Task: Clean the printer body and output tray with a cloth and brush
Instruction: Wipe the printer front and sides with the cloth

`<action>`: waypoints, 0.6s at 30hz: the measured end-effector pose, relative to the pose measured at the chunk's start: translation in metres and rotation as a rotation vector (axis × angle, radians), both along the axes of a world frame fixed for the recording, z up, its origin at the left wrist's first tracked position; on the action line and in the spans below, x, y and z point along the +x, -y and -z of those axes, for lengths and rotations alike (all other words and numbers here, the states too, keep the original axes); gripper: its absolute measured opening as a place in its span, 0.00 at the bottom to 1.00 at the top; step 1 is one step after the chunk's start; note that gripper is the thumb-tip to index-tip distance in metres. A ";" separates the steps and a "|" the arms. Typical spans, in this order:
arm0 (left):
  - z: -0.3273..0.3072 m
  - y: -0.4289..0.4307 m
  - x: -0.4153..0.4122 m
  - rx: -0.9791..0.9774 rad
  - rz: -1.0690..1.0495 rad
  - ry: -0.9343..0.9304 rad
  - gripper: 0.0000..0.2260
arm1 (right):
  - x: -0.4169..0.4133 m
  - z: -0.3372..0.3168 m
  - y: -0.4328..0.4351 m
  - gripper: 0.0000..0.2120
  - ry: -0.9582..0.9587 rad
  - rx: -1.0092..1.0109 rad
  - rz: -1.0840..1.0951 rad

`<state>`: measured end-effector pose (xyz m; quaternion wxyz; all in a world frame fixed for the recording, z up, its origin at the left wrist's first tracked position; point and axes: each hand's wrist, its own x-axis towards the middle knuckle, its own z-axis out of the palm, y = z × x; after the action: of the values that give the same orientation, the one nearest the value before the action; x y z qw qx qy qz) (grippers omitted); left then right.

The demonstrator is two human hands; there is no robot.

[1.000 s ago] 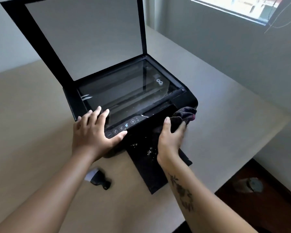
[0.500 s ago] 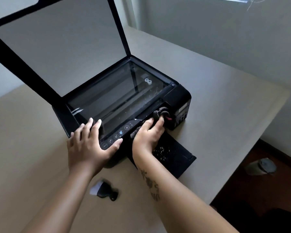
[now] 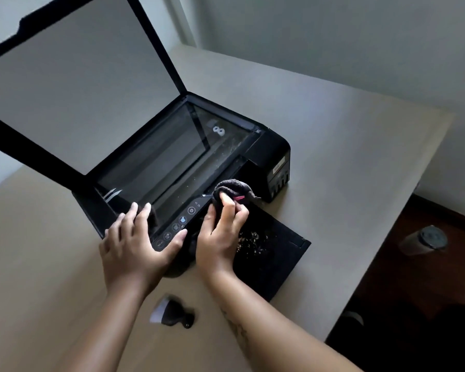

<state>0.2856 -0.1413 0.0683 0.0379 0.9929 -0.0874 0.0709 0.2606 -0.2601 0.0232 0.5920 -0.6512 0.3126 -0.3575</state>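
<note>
A pale beige desk [image 3: 346, 135] stands in a grey-walled corner, with dark floor past its right edge. Since half a second ago, the bunched black cloth [image 3: 232, 186] has slid left along the front of the black flatbed printer [image 3: 273, 150], from the ink-tank block to the right end of the button strip [image 3: 179, 224]. The left hand [image 3: 134, 245] has stayed at the near-left corner, fingers spread flat on the scanner glass and thumb on the strip.

The right hand [image 3: 220, 234] is curled, pinching the cloth against the printer's front edge. The small black brush with white bristles [image 3: 172, 311] lies on the desk near the left forearm.

The black output tray [image 3: 279, 267], speckled with pale crumbs [image 3: 253, 240], juts towards the desk's right edge. Bare desk lies to the right of the printer and beyond it.
</note>
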 end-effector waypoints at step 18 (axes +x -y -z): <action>-0.003 0.000 -0.001 -0.011 0.028 -0.016 0.39 | 0.034 -0.012 0.029 0.17 -0.073 0.328 0.193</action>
<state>0.2842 -0.1412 0.0717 0.0449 0.9919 -0.1008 0.0630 0.2949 -0.2887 0.0348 0.6416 -0.5253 0.4489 -0.3331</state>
